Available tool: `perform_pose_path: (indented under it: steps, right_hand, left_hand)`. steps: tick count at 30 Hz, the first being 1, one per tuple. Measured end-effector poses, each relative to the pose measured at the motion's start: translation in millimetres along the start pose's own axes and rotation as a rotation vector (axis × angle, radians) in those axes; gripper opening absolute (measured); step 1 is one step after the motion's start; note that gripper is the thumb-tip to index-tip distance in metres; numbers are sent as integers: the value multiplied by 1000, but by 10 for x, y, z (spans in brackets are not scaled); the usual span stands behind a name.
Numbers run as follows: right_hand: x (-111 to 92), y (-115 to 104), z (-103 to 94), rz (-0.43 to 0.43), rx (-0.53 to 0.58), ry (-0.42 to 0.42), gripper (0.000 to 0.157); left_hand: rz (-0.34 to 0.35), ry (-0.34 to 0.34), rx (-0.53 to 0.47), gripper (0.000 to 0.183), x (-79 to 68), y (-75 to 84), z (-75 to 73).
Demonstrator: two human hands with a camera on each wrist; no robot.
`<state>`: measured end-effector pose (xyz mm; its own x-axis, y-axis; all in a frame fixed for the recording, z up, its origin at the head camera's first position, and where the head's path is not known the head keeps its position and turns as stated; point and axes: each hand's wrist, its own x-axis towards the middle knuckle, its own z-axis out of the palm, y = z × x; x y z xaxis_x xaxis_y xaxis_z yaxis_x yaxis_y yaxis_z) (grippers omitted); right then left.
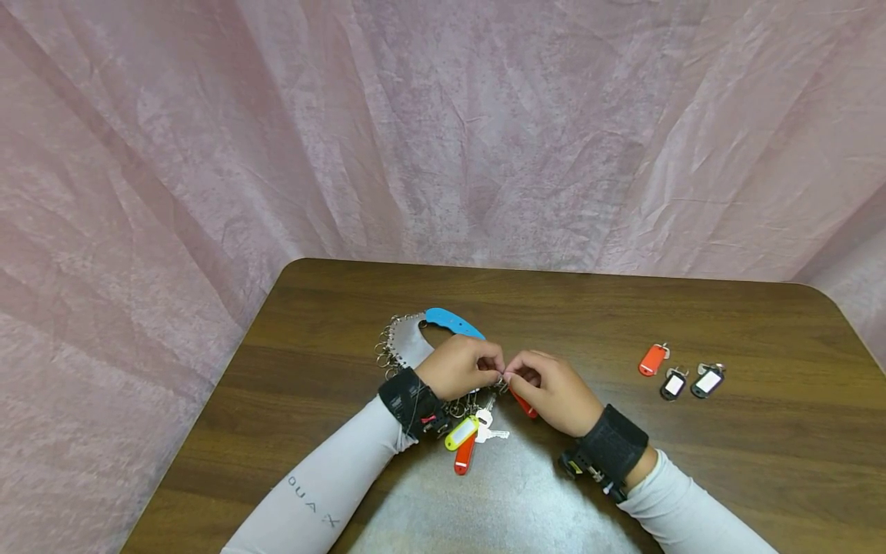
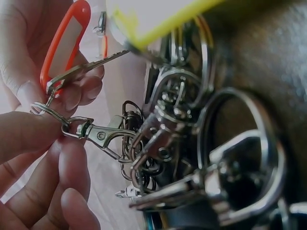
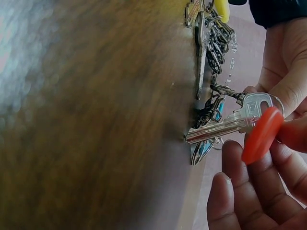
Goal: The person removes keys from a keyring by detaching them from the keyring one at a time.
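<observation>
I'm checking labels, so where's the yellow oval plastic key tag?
In the head view, the yellow tag sits right of the black fabric left wristband, left of silver metal keys, just above a red plastic tag.

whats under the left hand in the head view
A silver plate and its blue handle run out of sight beneath the left hand. Whatever else lies there is covered, so I can't tell.

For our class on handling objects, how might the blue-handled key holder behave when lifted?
The key holder probably stays stiff, its crescent looking like flat metal. Its clips, linked through rings, will likely swing; keys at one edge may tip it.
</observation>
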<state>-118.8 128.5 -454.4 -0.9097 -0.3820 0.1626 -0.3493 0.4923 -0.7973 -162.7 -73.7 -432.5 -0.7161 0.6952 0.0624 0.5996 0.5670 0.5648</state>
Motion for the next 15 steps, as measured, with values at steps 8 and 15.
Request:
perform_pose_path:
  steps: [8,15]
  right_hand:
    - [-6,-3,-4,17,-15,-4,5]
    - [-5,11,2,8,-8,3,4]
  left_hand:
    - [46,18,17,7,-4,-2,9]
    - [14,19,-6,7,4,-2,18]
